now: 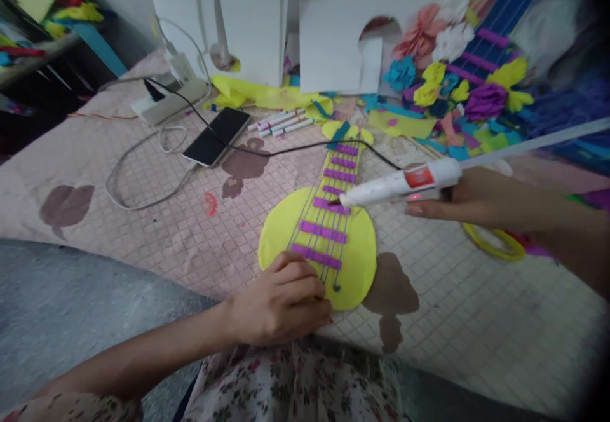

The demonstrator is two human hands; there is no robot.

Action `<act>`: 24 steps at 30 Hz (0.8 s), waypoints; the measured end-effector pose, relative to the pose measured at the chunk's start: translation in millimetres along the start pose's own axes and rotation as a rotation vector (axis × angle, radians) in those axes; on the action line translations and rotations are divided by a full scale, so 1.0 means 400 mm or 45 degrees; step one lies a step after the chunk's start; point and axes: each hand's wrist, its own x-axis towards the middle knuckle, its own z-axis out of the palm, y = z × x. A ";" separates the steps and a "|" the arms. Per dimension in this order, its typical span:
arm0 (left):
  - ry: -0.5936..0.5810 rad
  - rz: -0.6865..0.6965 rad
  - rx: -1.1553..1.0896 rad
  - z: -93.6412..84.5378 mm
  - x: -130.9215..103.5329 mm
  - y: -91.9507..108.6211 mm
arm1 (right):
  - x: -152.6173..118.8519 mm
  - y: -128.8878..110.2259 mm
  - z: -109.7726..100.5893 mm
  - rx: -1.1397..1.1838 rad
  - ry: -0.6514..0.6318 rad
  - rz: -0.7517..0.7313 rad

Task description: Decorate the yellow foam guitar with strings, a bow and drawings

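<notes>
A yellow paper guitar [358,250] lies on the cloth-covered table, its neck pointing away from me, with several purple strips [323,230] across thin lines that run along it. Wrapped round a white glue gun [400,183], my right hand [443,203] is on the right; the gun's dark nozzle is over a purple strip near the top of the body. Whether the nozzle touches it I cannot tell. My left hand [286,298] rests with curled fingers on the guitar's lower left edge; what its fingertips hold, if anything, is hidden.
A phone [217,136] with a cable, a white power strip [166,101] and several markers [281,122] lie at the back left. Paper flowers [452,40] and coloured scraps fill the back right. A black cord crosses over the guitar neck. A yellow ring [495,250] lies under my right forearm.
</notes>
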 end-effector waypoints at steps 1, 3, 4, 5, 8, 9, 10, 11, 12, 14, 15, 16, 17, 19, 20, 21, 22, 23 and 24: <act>0.011 0.007 0.004 0.000 0.000 0.000 | 0.025 -0.013 0.000 -0.076 -0.091 -0.042; 0.030 0.041 0.025 -0.003 0.003 -0.005 | 0.082 -0.031 0.013 -0.242 -0.208 -0.143; 0.044 0.060 0.039 -0.007 0.007 -0.009 | 0.114 -0.037 0.025 -0.287 -0.169 -0.200; 0.056 0.080 0.053 -0.013 0.013 -0.015 | 0.148 -0.041 0.039 -0.317 -0.135 -0.235; 0.059 0.089 0.091 -0.044 0.039 -0.036 | 0.253 -0.049 0.089 -0.276 -0.046 -0.301; 0.049 0.087 0.107 -0.057 0.048 -0.044 | 0.286 -0.051 0.105 -0.239 -0.048 -0.331; 0.030 0.083 0.128 -0.069 0.057 -0.052 | 0.317 -0.052 0.120 -0.228 -0.066 -0.350; 0.009 0.079 0.152 -0.080 0.065 -0.061 | 0.346 -0.051 0.135 -0.248 -0.092 -0.357; -0.007 0.081 0.174 -0.089 0.071 -0.070 | 0.371 -0.050 0.150 -0.276 -0.123 -0.372; -0.026 0.092 0.210 -0.101 0.080 -0.091 | 0.413 -0.043 0.179 -0.275 -0.204 -0.437; -0.031 0.098 0.221 -0.103 0.082 -0.102 | 0.428 -0.038 0.193 -0.261 -0.247 -0.468; -0.040 0.103 0.230 -0.104 0.083 -0.112 | 0.440 -0.032 0.208 -0.244 -0.281 -0.493; -0.051 0.108 0.237 -0.102 0.083 -0.121 | 0.448 -0.027 0.223 -0.231 -0.308 -0.508; -0.081 0.120 0.248 -0.097 0.084 -0.135 | 0.455 -0.018 0.252 -0.225 -0.336 -0.523; -0.096 0.131 0.248 -0.093 0.085 -0.141 | 0.455 -0.015 0.265 -0.226 -0.341 -0.529; -0.107 0.144 0.245 -0.090 0.086 -0.145 | 0.453 -0.012 0.276 -0.229 -0.338 -0.537; -0.116 0.157 0.242 -0.087 0.088 -0.148 | 0.450 -0.010 0.284 -0.232 -0.326 -0.547; -0.126 0.169 0.241 -0.084 0.090 -0.151 | 0.447 -0.009 0.291 -0.235 -0.306 -0.558; -0.133 0.177 0.242 -0.083 0.092 -0.153 | 0.444 -0.007 0.295 -0.239 -0.278 -0.567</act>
